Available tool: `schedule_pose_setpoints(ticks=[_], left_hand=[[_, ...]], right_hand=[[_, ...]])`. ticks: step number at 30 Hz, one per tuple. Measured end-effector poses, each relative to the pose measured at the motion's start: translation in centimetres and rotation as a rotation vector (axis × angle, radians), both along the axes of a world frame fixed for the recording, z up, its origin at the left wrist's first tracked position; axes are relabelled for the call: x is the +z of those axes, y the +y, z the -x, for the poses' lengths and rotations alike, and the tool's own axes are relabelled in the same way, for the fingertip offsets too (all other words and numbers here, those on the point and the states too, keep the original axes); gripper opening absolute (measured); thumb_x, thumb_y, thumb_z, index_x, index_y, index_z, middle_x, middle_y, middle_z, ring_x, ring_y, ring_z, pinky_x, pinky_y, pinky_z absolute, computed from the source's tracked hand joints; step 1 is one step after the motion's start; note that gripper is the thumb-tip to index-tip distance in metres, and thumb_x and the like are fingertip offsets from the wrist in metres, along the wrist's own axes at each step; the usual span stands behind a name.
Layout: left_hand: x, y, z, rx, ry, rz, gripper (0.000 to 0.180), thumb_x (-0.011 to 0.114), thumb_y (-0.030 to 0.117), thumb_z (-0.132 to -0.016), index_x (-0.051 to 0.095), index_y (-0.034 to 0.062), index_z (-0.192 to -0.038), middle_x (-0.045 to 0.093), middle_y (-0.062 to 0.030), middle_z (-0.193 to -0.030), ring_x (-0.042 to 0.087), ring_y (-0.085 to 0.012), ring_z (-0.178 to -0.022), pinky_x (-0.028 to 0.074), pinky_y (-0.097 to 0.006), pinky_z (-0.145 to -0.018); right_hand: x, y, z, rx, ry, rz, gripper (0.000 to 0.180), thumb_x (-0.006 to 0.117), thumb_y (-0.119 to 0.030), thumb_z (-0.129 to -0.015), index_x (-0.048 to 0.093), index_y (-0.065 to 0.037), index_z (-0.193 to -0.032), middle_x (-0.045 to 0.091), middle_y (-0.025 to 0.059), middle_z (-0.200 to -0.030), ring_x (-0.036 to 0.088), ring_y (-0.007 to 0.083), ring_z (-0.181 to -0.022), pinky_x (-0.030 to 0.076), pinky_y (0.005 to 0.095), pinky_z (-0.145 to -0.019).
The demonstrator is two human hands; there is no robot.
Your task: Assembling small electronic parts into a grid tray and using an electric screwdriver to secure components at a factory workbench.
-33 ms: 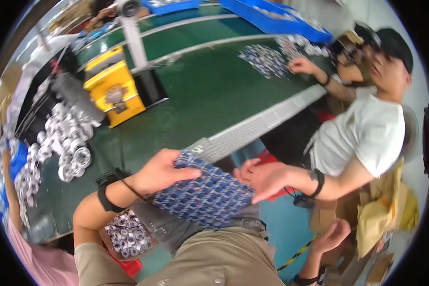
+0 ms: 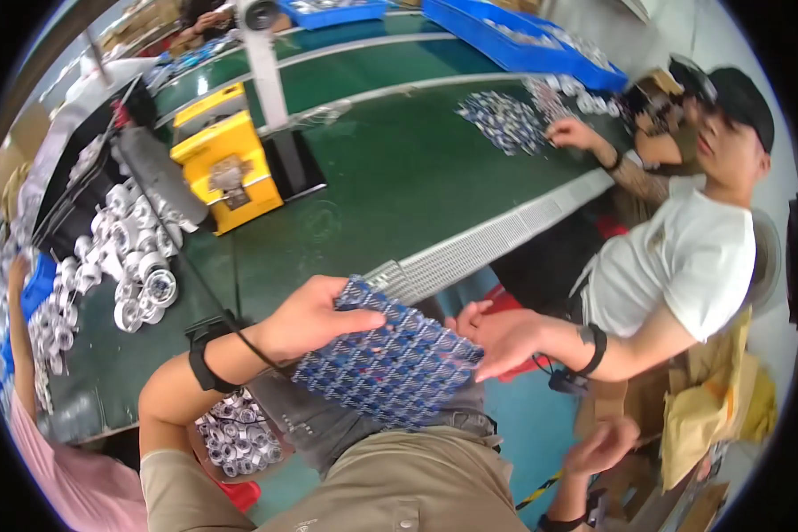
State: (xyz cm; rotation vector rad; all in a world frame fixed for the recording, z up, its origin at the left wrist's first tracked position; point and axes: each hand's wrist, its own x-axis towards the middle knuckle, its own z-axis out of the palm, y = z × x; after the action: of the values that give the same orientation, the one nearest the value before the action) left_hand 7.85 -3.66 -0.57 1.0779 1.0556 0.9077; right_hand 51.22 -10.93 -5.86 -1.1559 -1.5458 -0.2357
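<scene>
My left hand (image 2: 315, 319) grips the upper left edge of a flat blue sheet (image 2: 390, 368) with a repeating light pattern, its thumb on top. The sheet lies tilted in front of my waist, over my lap. At its right edge is another person's hand (image 2: 505, 341), palm up and fingers partly bent; whether it supports the sheet from below cannot be seen. My right hand (image 2: 603, 446) is off to the lower right, apart from the sheet, with fingers loosely curled and nothing visible in it.
A green worktable (image 2: 372, 168) carries a yellow box-shaped device (image 2: 230, 173), white round parts (image 2: 142, 266) and a heap of small blue-white pieces (image 2: 503, 122). Blue trays (image 2: 528, 44) stand behind. A co-worker in a white shirt (image 2: 683, 253) sits right; a carton of round parts (image 2: 239, 439) is below.
The whole scene has shifted slightly to the right in view. My right hand has moved a little left and down. My left hand keeps its grip on the blue sheet.
</scene>
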Motion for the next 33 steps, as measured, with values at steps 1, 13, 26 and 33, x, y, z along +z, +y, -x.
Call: schedule_pose_setpoints(ticks=[1, 13, 26, 33], left_hand=[[0.3, -0.7, 0.9, 0.057, 0.004, -0.014, 0.022, 0.068, 0.011, -0.086, 0.066, -0.0015, -0.103, 0.069, -0.0037, -0.092, 0.061, -0.0075, -0.08, 0.05, -0.025, -0.075], [2.2, -0.7, 4.8, 0.026, -0.234, -0.04, 0.033, 0.062, 0.019, -0.092, 0.059, -0.002, -0.117, 0.066, -0.0053, -0.106, 0.061, -0.0089, -0.093, 0.05, -0.027, -0.085], [-2.2, 1.5, 4.6, 0.269, -0.632, -0.11, 0.045, 0.059, 0.007, -0.089, 0.044, 0.0032, -0.132, 0.056, -0.0087, -0.127, 0.055, -0.0212, -0.115, 0.042, -0.04, -0.1], [-1.8, 1.0, 4.8, 0.475, -0.579, -0.039, 0.034, 0.053, -0.003, -0.09, 0.052, 0.0034, -0.123, 0.062, -0.0087, -0.116, 0.062, -0.0198, -0.102, 0.052, -0.037, -0.088]], right_hand=[[0.2, 0.5, 3.2, 0.216, -0.106, 0.061, 0.022, 0.052, -0.019, -0.092, 0.055, 0.002, -0.097, 0.061, 0.0165, -0.094, 0.056, 0.0266, -0.088, 0.047, 0.0352, -0.077], [9.7, 16.4, 25.6, 1.111, -0.292, 1.348, 0.03, 0.069, -0.009, -0.083, 0.061, 0.005, -0.107, 0.067, 0.0065, -0.091, 0.062, 0.0124, -0.083, 0.049, 0.026, -0.078], [4.5, 19.0, 30.0, 0.992, 0.25, 1.099, 0.02, 0.068, -0.01, -0.083, 0.064, 0.0, -0.1, 0.069, 0.0058, -0.088, 0.063, 0.012, -0.077, 0.05, 0.0304, -0.072], [4.9, 22.2, 30.1, 0.724, -0.084, 0.797, 0.02, 0.071, -0.015, -0.079, 0.063, 0.001, -0.088, 0.068, 0.0093, -0.078, 0.063, 0.0159, -0.071, 0.049, 0.0317, -0.068]])
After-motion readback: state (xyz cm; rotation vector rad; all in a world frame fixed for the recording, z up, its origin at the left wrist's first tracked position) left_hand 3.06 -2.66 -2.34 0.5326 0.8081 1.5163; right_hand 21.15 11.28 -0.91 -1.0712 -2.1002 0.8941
